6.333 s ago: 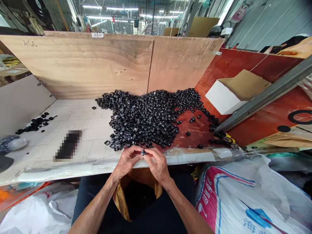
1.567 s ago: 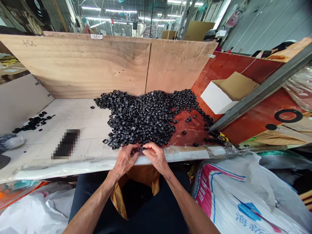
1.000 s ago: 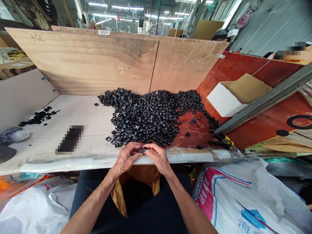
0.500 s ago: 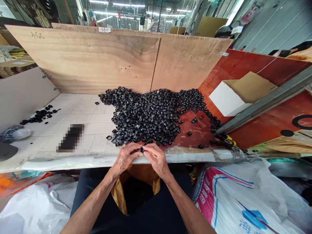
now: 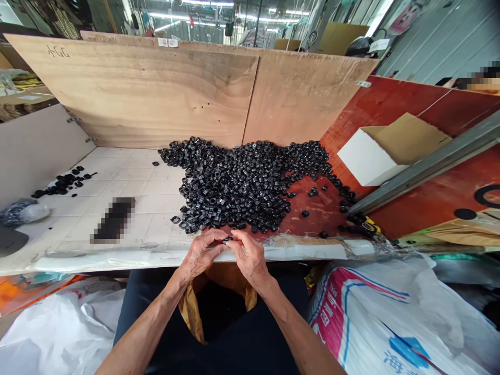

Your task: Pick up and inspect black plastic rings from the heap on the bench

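Over the front edge of the bench, my left hand (image 5: 203, 250) pinches a small black plastic part (image 5: 226, 240) between thumb and fingertips. Meeting it from the other side, my right hand (image 5: 249, 253) has its thumb and forefinger closed on the same part. The fingers cover much of it, so its exact shape is hard to see. Just beyond my hands lies a large heap of small black ring-like plastic parts (image 5: 234, 182). Below my hands, between my legs, a yellow-brown bag (image 5: 192, 312) stands with its mouth open and a dark inside.
Wooden boards (image 5: 167, 94) wall the back of the bench. A white cardboard box (image 5: 367, 156) and a metal bar (image 5: 425, 169) are at right. A smaller group of black pieces (image 5: 64, 183) lies at left. White sacks (image 5: 390, 312) flank my legs.
My right hand's fingers have shifted and raised slightly on the small black part. My left hand keeps its pinch in nearly the same place. The view has turned a little.
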Demonstrator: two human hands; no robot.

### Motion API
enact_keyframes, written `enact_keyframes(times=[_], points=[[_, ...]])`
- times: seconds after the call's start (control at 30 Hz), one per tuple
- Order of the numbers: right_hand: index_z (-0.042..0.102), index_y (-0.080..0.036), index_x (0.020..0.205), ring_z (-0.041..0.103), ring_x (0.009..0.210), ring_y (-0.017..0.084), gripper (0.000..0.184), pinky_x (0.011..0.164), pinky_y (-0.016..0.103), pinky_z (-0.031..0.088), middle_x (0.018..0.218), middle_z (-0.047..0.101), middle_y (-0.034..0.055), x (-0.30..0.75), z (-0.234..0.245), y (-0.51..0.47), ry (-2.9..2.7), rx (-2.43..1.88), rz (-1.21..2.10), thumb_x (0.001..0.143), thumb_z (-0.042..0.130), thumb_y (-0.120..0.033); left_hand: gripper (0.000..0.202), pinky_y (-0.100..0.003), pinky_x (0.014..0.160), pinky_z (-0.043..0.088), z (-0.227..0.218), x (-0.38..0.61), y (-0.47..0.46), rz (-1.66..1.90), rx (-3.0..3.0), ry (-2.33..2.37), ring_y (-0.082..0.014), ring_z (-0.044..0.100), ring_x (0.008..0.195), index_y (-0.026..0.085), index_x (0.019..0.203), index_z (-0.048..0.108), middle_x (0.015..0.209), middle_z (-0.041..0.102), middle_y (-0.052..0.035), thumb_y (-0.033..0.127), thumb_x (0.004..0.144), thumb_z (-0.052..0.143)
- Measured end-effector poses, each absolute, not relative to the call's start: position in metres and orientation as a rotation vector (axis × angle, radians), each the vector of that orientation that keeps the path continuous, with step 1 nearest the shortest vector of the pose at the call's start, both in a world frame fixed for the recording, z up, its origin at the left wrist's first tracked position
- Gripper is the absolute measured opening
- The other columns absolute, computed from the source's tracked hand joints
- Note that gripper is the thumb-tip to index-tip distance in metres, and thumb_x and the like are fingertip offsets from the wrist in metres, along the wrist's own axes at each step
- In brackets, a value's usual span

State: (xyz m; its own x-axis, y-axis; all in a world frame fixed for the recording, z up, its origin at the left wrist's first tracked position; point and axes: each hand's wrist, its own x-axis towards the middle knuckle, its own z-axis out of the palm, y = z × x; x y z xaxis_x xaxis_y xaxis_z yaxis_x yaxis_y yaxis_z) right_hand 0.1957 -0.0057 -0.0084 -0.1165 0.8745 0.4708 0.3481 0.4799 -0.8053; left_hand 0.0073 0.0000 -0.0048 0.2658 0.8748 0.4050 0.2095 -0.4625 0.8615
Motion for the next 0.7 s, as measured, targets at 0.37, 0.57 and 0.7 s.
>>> enact_keyframes(times=[0.37,0.57,0.7], points=[[0.076,-0.024,0.100,0.070,0.091,0.022,0.017,0.081,0.034,0.058,0.097,0.072,0.0079,0.190,0.001,-0.007,-1.623,-1.043,0.751,0.100,0.059,-0.029,0.016,-0.037,0.096,0.054,0.002,0.008,-0.001,1.173,1.810,1.038,-0.0217,0.069,0.104,0.021,0.110,0.074,0.109,0.075,-0.0074,0.030,0.097,0.068],[0.074,-0.024,0.104,0.071,0.095,0.023,0.016,0.086,0.036,0.058,0.103,0.074,0.0069,0.189,0.003,-0.004,-1.576,-1.023,0.782,0.092,0.063,-0.022,0.017,-0.036,0.097,0.053,0.004,0.007,0.000,1.136,1.731,1.084,-0.0215,0.069,0.103,0.022,0.108,0.075,0.108,0.075,-0.0065,0.031,0.096,0.070],[0.072,-0.025,0.106,0.070,0.102,0.025,0.019,0.094,0.039,0.057,0.107,0.075,0.0072,0.188,0.002,-0.001,-1.623,-0.964,0.719,0.092,0.061,-0.020,0.021,-0.034,0.089,0.057,-0.002,0.006,0.001,1.162,1.640,1.094,-0.0208,0.070,0.097,0.022,0.111,0.075,0.107,0.075,-0.0057,0.034,0.094,0.072]])
